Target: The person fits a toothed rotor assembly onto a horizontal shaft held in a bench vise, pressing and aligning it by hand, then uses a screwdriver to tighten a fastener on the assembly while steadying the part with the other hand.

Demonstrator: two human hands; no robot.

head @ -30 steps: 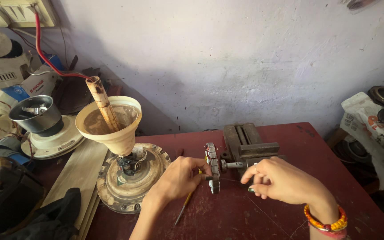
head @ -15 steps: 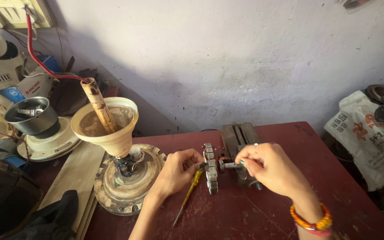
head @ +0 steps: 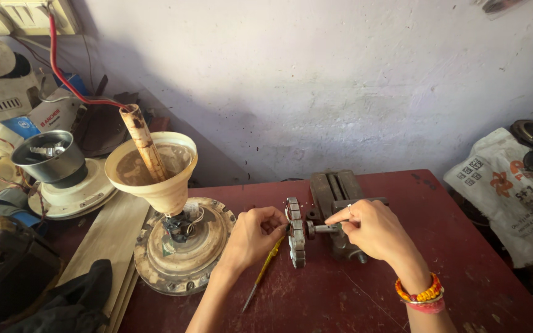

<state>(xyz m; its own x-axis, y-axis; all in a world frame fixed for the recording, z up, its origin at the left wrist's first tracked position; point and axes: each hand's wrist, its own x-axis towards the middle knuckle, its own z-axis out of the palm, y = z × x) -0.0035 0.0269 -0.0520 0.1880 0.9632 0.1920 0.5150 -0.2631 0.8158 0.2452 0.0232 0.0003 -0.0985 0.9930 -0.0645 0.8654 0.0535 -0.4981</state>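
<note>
Left hand [head: 255, 234] steadied toothed metal ring [head: 295, 233] upright on tabletop [head: 365, 296]; right hand [head: 371, 229] pinched its shaft [head: 323, 229] against small vise [head: 340, 203].

light: bright daylight from right | shadows: soft, on wall left | focus: sharp | edges: slightly bowed

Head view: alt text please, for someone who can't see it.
Two bare hands work a metal toothed disc standing on edge on a dark red table: the left hand grips the disc, the right hand pinches its shaft beside a small bench vise. A dismantled ceiling fan sits to the left.
</note>
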